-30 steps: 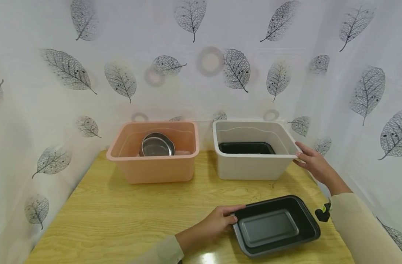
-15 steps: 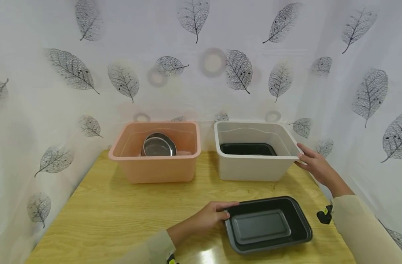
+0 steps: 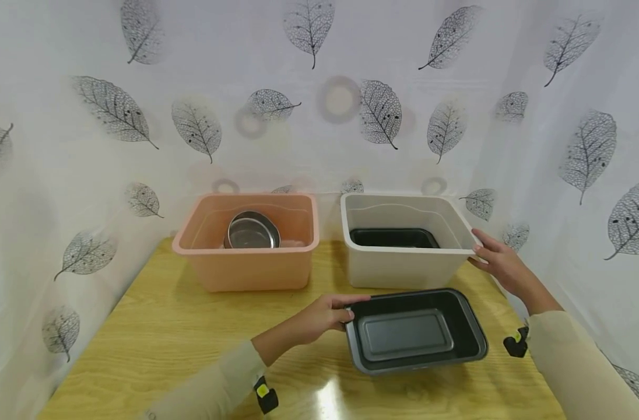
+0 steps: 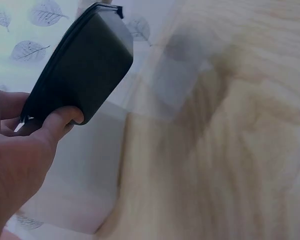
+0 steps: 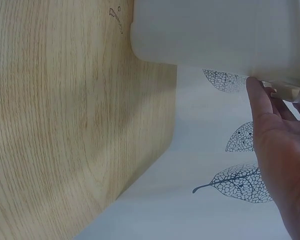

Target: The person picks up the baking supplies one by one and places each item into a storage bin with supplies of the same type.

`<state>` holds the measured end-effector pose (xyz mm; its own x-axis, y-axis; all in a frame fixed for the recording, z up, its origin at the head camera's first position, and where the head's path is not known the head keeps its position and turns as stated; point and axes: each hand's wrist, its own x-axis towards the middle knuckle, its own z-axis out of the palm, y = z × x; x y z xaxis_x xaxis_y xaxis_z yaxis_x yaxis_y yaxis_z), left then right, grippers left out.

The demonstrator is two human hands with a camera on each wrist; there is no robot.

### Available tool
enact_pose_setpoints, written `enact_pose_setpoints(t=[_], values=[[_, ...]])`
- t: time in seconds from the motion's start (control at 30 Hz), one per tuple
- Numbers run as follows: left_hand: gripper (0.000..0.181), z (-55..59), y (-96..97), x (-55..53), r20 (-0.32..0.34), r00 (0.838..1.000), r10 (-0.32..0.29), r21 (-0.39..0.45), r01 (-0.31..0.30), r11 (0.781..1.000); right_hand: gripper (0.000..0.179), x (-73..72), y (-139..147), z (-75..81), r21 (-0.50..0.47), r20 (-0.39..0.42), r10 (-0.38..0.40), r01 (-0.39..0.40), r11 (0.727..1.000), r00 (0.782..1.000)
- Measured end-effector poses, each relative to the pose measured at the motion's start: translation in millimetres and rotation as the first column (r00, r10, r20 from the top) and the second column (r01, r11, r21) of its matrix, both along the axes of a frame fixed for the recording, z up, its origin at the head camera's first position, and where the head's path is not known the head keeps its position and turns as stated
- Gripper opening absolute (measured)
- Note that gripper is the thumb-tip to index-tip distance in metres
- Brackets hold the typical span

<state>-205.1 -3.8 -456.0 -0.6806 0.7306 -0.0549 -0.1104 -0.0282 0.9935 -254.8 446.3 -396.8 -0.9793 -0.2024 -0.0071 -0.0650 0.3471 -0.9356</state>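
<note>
My left hand [image 3: 319, 319] grips the left end of a dark rectangular baking pan [image 3: 406, 335], thumb on one side and fingers on the other. The pan is tilted, its inside facing me, and hangs above the table in front of the white bin [image 3: 398, 271]. In the left wrist view the pan's dark underside [image 4: 90, 65] shows. My right hand [image 3: 503, 267] holds the white bin's right front corner by its rim; the right wrist view has the fingers bent around that rim. Inside the white bin lies another dark pan [image 3: 393, 237], partly hidden by the front wall.
A peach bin [image 3: 256, 273] stands to the left of the white one, with round metal pans [image 3: 252, 232] leaning inside. Both bins sit at the back of the wooden table [image 3: 193, 344]. A leaf-patterned curtain [image 3: 309, 157] hangs behind and at both sides.
My left hand has moved the baking pan left, then up and away from me toward the white bin, and it is now raised off the table. The right hand keeps its hold on the bin's rim.
</note>
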Motion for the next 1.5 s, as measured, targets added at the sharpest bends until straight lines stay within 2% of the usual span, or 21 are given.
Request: enact_pose_setpoints(t=[0.2,0.33,0.43,0.67,0.83,1.07,1.17,1.3,1.5], values=[[0.049,26.9,-9.0,-17.5,-0.099,0.995,-0.013,-0.04,0.009,0.999,0.069,-1.0,-0.9,-1.0,0.005,-0.012,-0.01,0.01,1.0,1.0],[0.05,41.2,-11.8,-28.2,-0.115,0.993,-0.026,-0.024,0.023,0.999,0.069,-2.2,-0.7,-1.5,0.007,-0.011,-0.005,0.005,1.0,1.0],[0.049,50.5,-12.5,-35.2,-0.127,0.992,-0.013,-0.019,0.011,1.0,0.068,-3.0,0.1,-1.5,-0.003,-0.005,-0.007,0.007,1.0,1.0],[0.047,72.7,-12.5,-49.6,-0.245,0.97,0.008,-0.112,-0.037,0.993,0.069,-2.1,1.3,-3.1,0.02,-0.016,-0.006,0.006,1.0,1.0],[0.047,87.5,-10.9,-59.1,-0.246,0.969,0.03,-0.11,-0.059,0.992,0.069,-2.8,1.8,-3.7,0.051,-0.004,-0.015,0.016,0.999,1.0],[0.048,101.9,-4.3,-79.7,-0.207,0.977,0.056,-0.062,-0.07,0.996,0.072,-2.5,-0.1,0.6,0.0,0.014,-0.023,0.023,1.0,1.0],[0.047,108.5,-0.9,-87.6,-0.214,0.975,0.058,-0.068,-0.074,0.995,0.074,-3.3,-0.3,1.6,-0.003,0.028,-0.034,0.034,0.999,0.999],[0.047,113.4,3.3,-100.3,-0.242,0.969,0.058,-0.087,-0.081,0.993,0.075,-4.3,-0.6,1.3,-0.004,0.037,-0.036,0.036,0.999,0.999],[0.046,120.9,12.2,-119.3,-0.227,0.971,0.074,-0.091,-0.097,0.991,0.074,-1.8,-1.0,-0.2,-0.001,0.009,-0.014,0.014,1.0,1.0]])
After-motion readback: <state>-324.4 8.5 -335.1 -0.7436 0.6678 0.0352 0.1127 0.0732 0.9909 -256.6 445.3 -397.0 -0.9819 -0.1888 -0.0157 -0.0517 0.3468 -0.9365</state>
